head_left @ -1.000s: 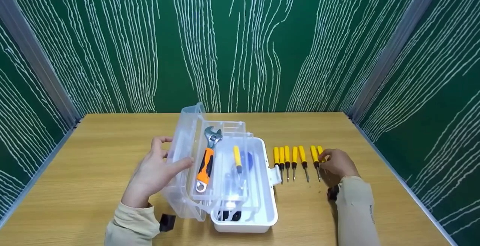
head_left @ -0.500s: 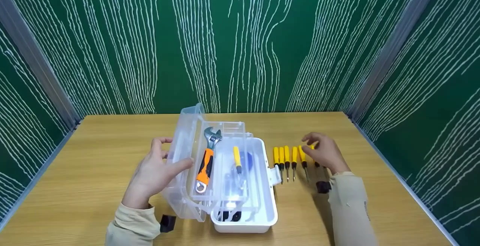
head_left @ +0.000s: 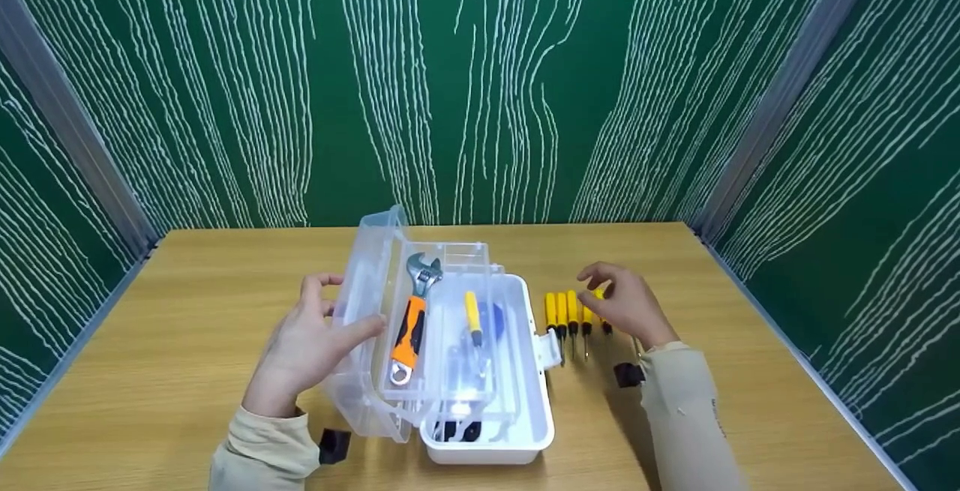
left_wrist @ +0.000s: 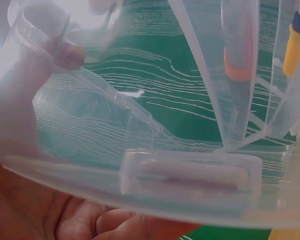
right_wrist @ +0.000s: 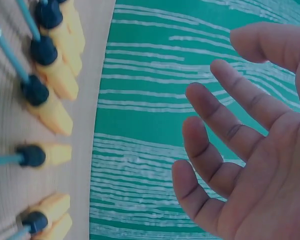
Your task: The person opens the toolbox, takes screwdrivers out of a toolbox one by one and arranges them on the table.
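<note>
My left hand (head_left: 300,352) grips the clear lid (head_left: 369,258) of a white toolbox (head_left: 546,431), thumb on its near face and fingers behind. The lid stands raised, with a clear tray (head_left: 457,249) lifted out over the box. An adjustable wrench (head_left: 409,333) with an orange and black handle lies in the tray, and a yellow-handled screwdriver (head_left: 472,312) lies to its right. My right hand (head_left: 634,309) hovers over a row of yellow-handled screwdrivers (head_left: 572,307), covering part of it. In the right wrist view, its fingers (right_wrist: 200,140) are loosely bent and hold nothing.
A white latch (head_left: 548,349) juts from the box's right side, close to the nearest screwdrivers. Black items (head_left: 465,431) and something blue (head_left: 498,322) sit inside the box. Green walls (head_left: 480,101) with white wavy lines enclose the wooden table (head_left: 202,311).
My right hand has lifted from the far-right screwdrivers and moved left over the row. The left hand keeps its hold on the lid.
</note>
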`<action>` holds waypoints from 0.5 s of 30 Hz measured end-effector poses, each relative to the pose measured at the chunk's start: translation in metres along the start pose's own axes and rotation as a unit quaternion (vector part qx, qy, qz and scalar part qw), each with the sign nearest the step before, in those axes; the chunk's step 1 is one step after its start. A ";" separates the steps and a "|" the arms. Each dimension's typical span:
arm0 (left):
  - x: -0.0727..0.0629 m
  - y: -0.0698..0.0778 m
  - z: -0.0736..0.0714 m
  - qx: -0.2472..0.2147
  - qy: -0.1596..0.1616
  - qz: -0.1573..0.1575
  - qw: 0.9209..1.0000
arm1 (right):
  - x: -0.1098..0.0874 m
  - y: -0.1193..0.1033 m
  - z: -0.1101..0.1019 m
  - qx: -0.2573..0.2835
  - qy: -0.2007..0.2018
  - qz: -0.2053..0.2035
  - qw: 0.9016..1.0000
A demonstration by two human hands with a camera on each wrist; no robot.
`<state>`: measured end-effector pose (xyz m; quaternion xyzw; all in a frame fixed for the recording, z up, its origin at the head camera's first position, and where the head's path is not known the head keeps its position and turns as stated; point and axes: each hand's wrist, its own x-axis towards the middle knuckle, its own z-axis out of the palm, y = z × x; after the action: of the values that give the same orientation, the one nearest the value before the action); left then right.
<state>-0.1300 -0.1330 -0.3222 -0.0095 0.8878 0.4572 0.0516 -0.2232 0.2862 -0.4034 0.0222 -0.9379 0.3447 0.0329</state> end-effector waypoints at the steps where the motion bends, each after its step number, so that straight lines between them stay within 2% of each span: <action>1: 0.000 0.000 0.000 0.000 0.000 -0.001 1.000 | 0.000 -0.002 0.002 0.001 -0.001 -0.005 1.000; 10: -0.001 0.001 0.000 -0.006 -0.004 -0.009 1.000 | -0.002 -0.020 0.020 0.051 -0.010 -0.052 0.997; 15: -0.001 0.000 0.001 -0.006 0.003 0.013 1.000 | -0.006 -0.031 0.029 0.078 0.000 -0.107 0.991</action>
<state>-0.1289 -0.1325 -0.3222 0.0002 0.8852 0.4631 0.0436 -0.2168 0.2436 -0.4058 0.1246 -0.9005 0.4110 0.0680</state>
